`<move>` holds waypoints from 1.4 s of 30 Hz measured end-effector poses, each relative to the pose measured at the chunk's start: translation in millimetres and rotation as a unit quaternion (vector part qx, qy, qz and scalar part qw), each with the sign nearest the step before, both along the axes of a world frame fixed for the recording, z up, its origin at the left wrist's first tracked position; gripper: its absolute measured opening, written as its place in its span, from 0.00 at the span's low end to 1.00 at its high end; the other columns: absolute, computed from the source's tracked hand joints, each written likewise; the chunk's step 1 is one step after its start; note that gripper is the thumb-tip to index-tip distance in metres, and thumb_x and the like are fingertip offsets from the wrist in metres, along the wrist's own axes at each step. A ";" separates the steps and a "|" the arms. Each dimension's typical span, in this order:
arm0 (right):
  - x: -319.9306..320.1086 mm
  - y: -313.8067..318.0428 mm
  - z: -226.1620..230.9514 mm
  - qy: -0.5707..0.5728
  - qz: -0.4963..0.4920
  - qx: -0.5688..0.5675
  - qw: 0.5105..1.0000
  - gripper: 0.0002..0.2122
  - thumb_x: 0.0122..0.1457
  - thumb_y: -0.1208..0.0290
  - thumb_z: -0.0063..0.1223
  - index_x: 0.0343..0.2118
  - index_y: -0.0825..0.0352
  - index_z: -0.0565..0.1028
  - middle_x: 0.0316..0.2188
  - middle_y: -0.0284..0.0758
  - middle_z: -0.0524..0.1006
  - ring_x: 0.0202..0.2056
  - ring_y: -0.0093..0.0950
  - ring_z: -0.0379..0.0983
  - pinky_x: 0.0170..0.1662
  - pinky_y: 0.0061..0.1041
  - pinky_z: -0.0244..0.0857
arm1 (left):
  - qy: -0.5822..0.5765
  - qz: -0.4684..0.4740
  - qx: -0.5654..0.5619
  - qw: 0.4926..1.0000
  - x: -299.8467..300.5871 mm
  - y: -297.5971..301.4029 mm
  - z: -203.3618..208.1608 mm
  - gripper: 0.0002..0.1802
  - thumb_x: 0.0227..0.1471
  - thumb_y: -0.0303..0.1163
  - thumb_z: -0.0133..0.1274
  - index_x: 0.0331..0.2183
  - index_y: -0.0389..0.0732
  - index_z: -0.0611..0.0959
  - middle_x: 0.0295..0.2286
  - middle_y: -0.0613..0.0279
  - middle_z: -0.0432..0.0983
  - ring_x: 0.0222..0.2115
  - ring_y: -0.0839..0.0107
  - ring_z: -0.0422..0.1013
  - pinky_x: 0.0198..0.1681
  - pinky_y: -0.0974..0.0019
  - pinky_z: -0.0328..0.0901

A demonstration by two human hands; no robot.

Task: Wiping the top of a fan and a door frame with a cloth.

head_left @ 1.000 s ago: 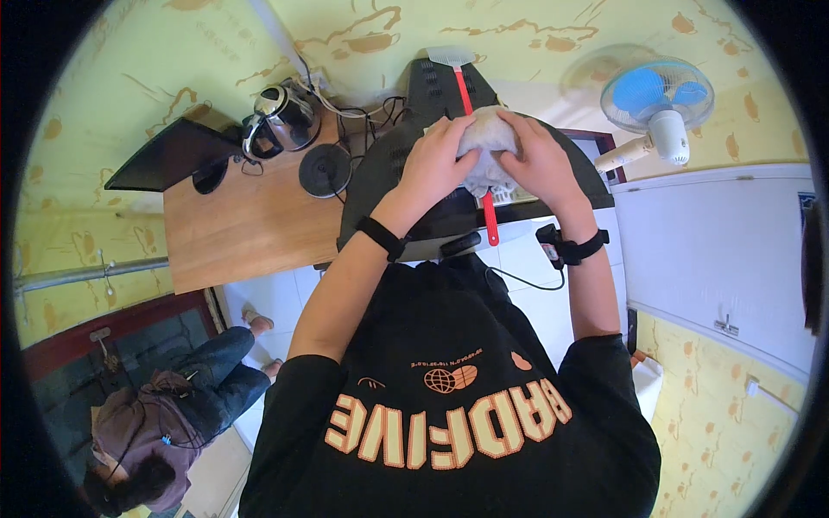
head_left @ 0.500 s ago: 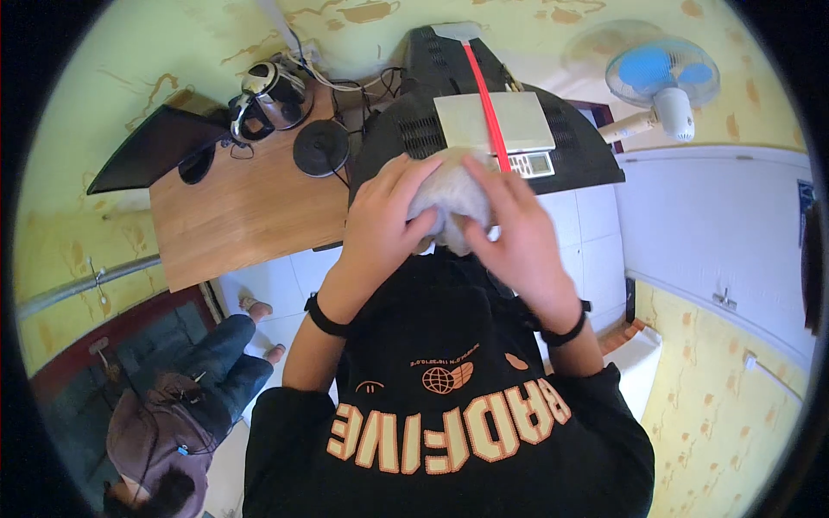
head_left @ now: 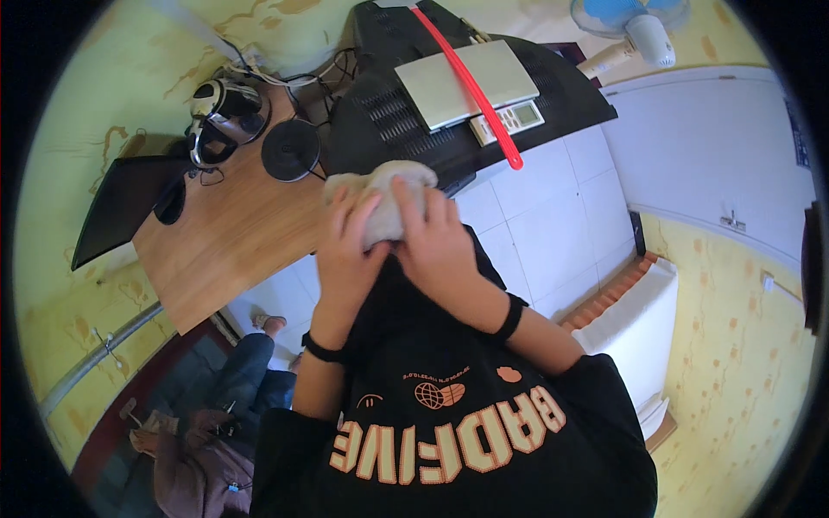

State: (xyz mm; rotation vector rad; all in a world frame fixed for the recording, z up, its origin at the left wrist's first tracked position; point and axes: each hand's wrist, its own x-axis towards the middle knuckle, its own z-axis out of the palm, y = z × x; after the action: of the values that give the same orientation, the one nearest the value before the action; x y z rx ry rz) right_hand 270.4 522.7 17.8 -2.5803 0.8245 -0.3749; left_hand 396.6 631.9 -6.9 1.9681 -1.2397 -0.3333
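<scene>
One left hand (head_left: 344, 253) and one right hand (head_left: 439, 252), both clamped around a soft grey bundle (head_left: 384, 217) near a brown wooden desk (head_left: 231, 235).

Probable cloth bundle (head_left: 382, 211) before scale (head_left: 505, 75)

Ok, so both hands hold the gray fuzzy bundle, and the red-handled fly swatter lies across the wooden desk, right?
Not quite: the red-handled fly swatter lies across the white digital scale, not the wooden desk, as the head view shows. The left hand and right hand do both hold the gray fuzzy bundle.
</scene>
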 end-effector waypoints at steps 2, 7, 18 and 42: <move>9.7 12.9 -3.4 -0.001 0.014 0.011 1.000 0.42 0.46 0.73 0.67 0.69 0.63 0.64 0.48 0.47 0.71 0.43 0.47 0.72 0.44 0.39 0.74 | 0.036 0.053 -0.007 0.998 5.4 22.4 -11.8 0.39 0.40 0.21 0.67 0.57 0.45 0.80 0.56 0.47 0.74 0.63 0.42 0.65 0.63 0.45 0.63; 14.4 23.8 -5.4 -0.032 0.062 0.012 0.997 0.40 0.45 0.75 0.68 0.67 0.58 0.68 0.46 0.43 0.72 0.41 0.44 0.74 0.41 0.34 0.75 | 0.022 0.086 -0.039 0.995 3.7 44.3 -18.2 0.38 0.41 0.18 0.68 0.57 0.42 0.79 0.57 0.46 0.74 0.64 0.40 0.64 0.63 0.46 0.64; -84.6 -63.9 -20.6 -0.128 0.039 0.150 0.980 0.44 0.43 0.81 0.66 0.69 0.51 0.66 0.46 0.43 0.71 0.44 0.47 0.75 0.45 0.39 0.76 | -0.108 0.058 -0.058 0.991 -88.5 -34.8 -17.4 0.39 0.40 0.17 0.68 0.58 0.42 0.80 0.57 0.48 0.75 0.65 0.40 0.63 0.67 0.45 0.60; -276.1 -301.0 -0.5 -0.172 -0.016 0.140 0.975 0.41 0.49 0.80 0.64 0.70 0.51 0.65 0.46 0.43 0.74 0.44 0.47 0.77 0.46 0.39 0.75 | -0.083 -0.003 -0.082 0.993 -259.7 -293.3 20.0 0.34 0.45 0.17 0.59 0.57 0.42 0.81 0.55 0.46 0.76 0.58 0.45 0.72 0.62 0.50 0.66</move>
State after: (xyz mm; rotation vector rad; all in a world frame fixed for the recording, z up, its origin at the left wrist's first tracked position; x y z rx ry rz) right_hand -5.7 221.7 17.3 -2.1634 0.7340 -0.6443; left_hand 136.9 338.6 13.1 1.8816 -1.3329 -0.0686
